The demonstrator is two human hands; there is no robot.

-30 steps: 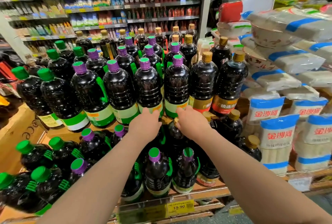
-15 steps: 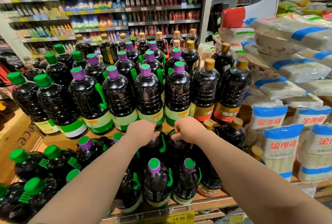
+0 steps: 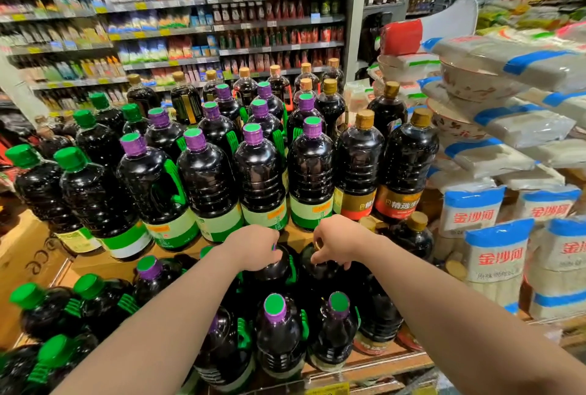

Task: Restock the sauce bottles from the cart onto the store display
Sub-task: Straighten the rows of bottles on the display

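Nearest me, my left hand (image 3: 253, 247) grips the neck of a purple-capped bottle (image 3: 275, 271) on the lower shelf (image 3: 364, 363), and my right hand (image 3: 337, 242) pinches the gold cap of the dark bottle (image 3: 320, 271) beside it. Full and glossy, they look heavy and slippery — I'd hold the neck or green side handle, not the cap. Behind stands the upper row (image 3: 260, 179).

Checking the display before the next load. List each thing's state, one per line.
Left hand: gripping the top of a dark lower-tier sauce bottle.
Right hand: gripping the neck of a neighbouring dark bottle.
Purple-capped upper-tier bottles: upright, capped.
Blue-banded white noodle packs: stacked, sealed.
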